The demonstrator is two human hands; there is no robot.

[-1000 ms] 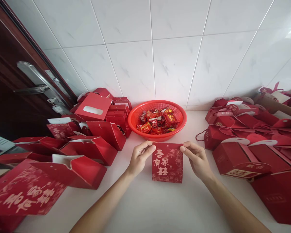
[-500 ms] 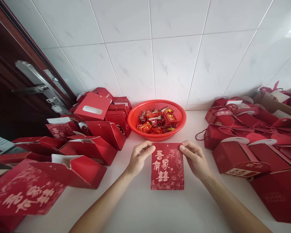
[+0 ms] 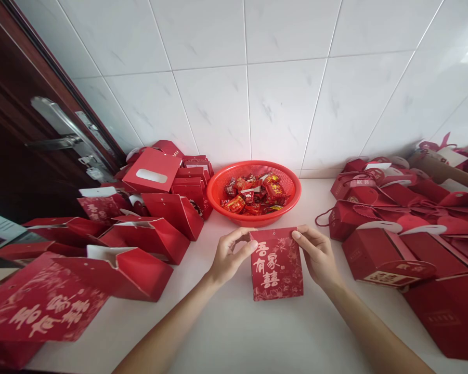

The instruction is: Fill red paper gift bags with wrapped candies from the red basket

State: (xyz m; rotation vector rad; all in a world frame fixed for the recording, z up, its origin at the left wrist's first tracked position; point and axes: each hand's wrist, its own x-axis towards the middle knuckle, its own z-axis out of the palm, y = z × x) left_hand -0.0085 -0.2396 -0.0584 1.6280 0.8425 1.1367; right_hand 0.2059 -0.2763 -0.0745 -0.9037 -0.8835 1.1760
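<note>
Between my hands is a small red gift box (image 3: 277,270) with pale Chinese lettering and a floral print, its printed face toward me and a little tilted. My left hand (image 3: 234,254) pinches its top left corner, thumb on the front. At the top right corner, my right hand (image 3: 315,254) grips it the same way, with the other fingers behind. Just beyond the hands stands a red plastic basket (image 3: 253,218) holding several wrapped candies (image 3: 253,195).
Open red gift boxes (image 3: 140,272) crowd the left side, in front of a dark door (image 3: 8,114). Closed red boxes (image 3: 382,254), some with cords, fill the right, near a cardboard box (image 3: 446,171). A white tiled wall (image 3: 284,109) rises behind the white tabletop (image 3: 234,332).
The gift box has shifted slightly right and turned a little. My left thumb has slid further onto its front. The camera view has moved slightly.
</note>
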